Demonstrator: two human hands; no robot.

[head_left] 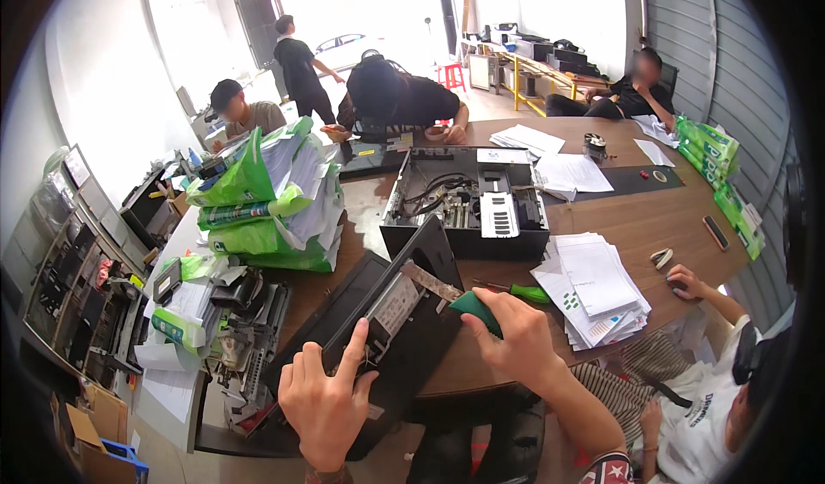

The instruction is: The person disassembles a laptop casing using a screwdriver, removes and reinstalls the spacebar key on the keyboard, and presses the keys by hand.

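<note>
A black plastic casing [430, 248] with a pale printed label [396, 304] leans at a slant before me on the near side of the table. My left hand [325, 402] rests against its lower left part, index finger stretched out and thumb apart. At the casing's right end, my right hand [516, 338] pinches a green flat piece [478, 311] with a pointed corner; I cannot make out its kind. The corner meets a mottled brown-grey strip [431, 283] that runs along the casing. My right fingers hide part of the green piece.
Beyond the casing stands an opened computer case [464, 242]. A green-handled tool [529, 293] and stacked papers [593, 291] lie to its right. Green packs of paper [275, 243] and dismantled parts [245, 347] crowd the left. A co-worker's hand [685, 283] rests at the right edge.
</note>
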